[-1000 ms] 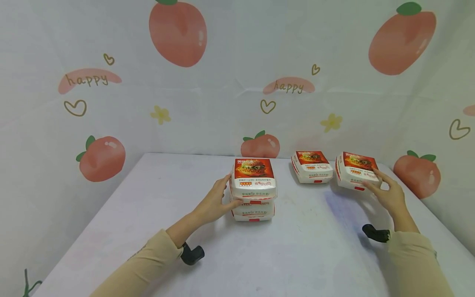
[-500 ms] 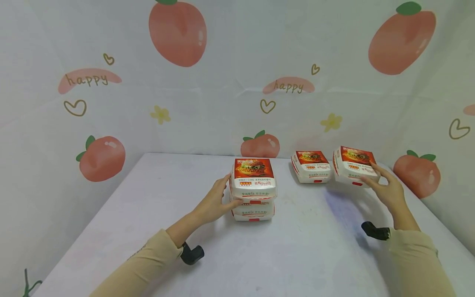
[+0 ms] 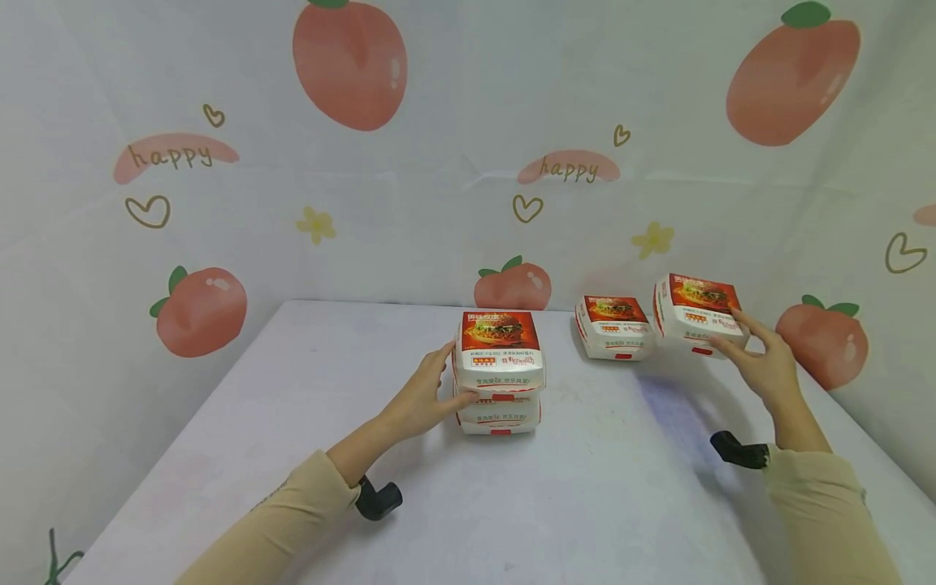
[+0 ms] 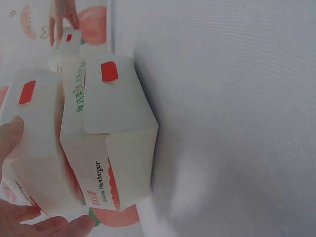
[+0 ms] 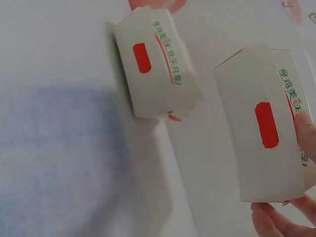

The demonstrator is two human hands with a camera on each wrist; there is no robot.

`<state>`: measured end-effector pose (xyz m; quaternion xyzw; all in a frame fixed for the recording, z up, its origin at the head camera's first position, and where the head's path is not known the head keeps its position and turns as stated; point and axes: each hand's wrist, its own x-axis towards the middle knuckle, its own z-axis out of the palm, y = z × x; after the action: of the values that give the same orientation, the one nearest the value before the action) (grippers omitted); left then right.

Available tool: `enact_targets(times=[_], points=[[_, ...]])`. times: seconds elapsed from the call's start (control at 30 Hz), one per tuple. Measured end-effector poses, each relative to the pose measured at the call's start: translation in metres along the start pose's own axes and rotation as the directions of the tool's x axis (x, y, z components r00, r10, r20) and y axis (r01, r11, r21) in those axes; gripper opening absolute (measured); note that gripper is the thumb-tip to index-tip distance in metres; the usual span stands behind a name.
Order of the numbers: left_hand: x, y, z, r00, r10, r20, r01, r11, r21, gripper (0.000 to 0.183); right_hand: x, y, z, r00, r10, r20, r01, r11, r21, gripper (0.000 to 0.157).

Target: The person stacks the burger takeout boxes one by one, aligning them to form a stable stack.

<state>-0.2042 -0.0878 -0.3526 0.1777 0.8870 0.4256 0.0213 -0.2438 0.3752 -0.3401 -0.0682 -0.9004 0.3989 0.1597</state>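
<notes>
Two white hamburger boxes with red burger-picture lids form a stack at mid-table. My left hand point(image 3: 420, 400) grips the upper box point(image 3: 500, 366) by its left side, thumb at the front corner and fingers behind. Directly beneath it is the lower box point(image 3: 500, 416); the left wrist view shows the upper box point(image 4: 37, 143) sitting against the lower box point(image 4: 111, 108). My right hand point(image 3: 764, 367) holds another hamburger box point(image 3: 698, 313) by its right side, raised off the table. In the right wrist view, that box point(image 5: 266, 128) hangs clear, thumb on the lid edge and fingers below.
One more hamburger box point(image 3: 614, 331) stands on the white table point(image 3: 570, 487) at the back, just left of the raised one. Behind the table hangs a fruit-printed cloth point(image 3: 439, 211). Black curved pieces point(image 3: 379, 500) stick out at both wrists.
My right hand has lifted its hamburger box up from the table and slightly left, toward the neighbouring box. The left hand and the stack have stayed in place.
</notes>
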Motion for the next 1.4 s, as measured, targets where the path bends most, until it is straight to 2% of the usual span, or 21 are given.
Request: enact_targets(times=[0.17, 0.47, 0.7, 1.03, 1.4], points=[[0.000, 0.000, 0.000, 1.000, 0.004, 0.000, -0.004, 1.000, 0.001, 0.089, -0.001, -0.009, -0.002, 1.000, 0.015, 0.009, -0.015, 1.000, -0.007, 0.070], [0.001, 0.000, 0.000, 1.000, -0.002, 0.000, 0.002, 1.000, 0.005, 0.089, -0.004, -0.028, -0.001, 1.000, -0.011, 0.022, 0.011, 1.000, 0.028, 0.068], [0.001, -0.001, 0.001, 1.000, -0.007, -0.001, 0.007, 1.000, 0.007, 0.089, -0.007, -0.040, 0.000, 0.996, -0.083, 0.027, 0.081, 0.995, 0.052, 0.067], [0.000, 0.001, 0.001, 1.000, -0.011, -0.008, 0.011, 1.000, -0.001, 0.089, -0.011, -0.058, 0.005, 0.993, -0.113, 0.035, 0.112, 0.993, 0.020, 0.068], [0.000, 0.000, 0.001, 1.000, -0.003, -0.009, 0.003, 1.000, -0.001, 0.088, -0.020, -0.081, 0.013, 0.973, -0.223, 0.052, 0.221, 0.974, 0.046, 0.065]])
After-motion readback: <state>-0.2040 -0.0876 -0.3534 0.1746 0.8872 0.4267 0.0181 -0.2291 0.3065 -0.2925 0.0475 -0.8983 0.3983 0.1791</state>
